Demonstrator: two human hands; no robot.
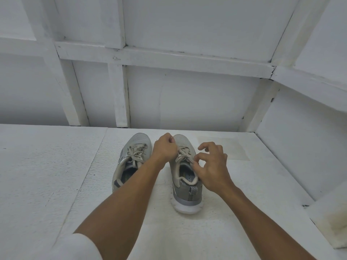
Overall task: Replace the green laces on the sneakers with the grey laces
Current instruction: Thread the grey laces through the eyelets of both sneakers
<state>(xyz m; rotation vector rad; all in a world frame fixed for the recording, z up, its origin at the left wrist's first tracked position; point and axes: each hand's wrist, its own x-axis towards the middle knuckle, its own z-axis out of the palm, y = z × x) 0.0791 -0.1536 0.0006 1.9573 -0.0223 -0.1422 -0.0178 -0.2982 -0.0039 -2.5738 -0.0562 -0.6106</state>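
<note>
The right sneaker point(185, 199) stood heel-near beside the left sneaker point(139, 139) on the white surface point(47, 166), the left hand point(165, 147) curled tight on the far rows of its pale lace point(183, 154), seemingly to steady them, while the right hand point(212, 166) pinched that lace at a near eyelet.

My left hand point(165, 147) is turned away with its fingers curled under, so I cannot confirm whether they hold the laces point(183, 153) of the right sneaker point(185, 196); it also covers that sneaker's lowest lace rows. My right hand point(212, 169) masks the outer collar and part of the insole point(187, 180) print, which is too small to read. My left forearm point(131, 194) crosses the heel of the left sneaker point(139, 141), and the lower frame edge cuts off both forearms.
</note>
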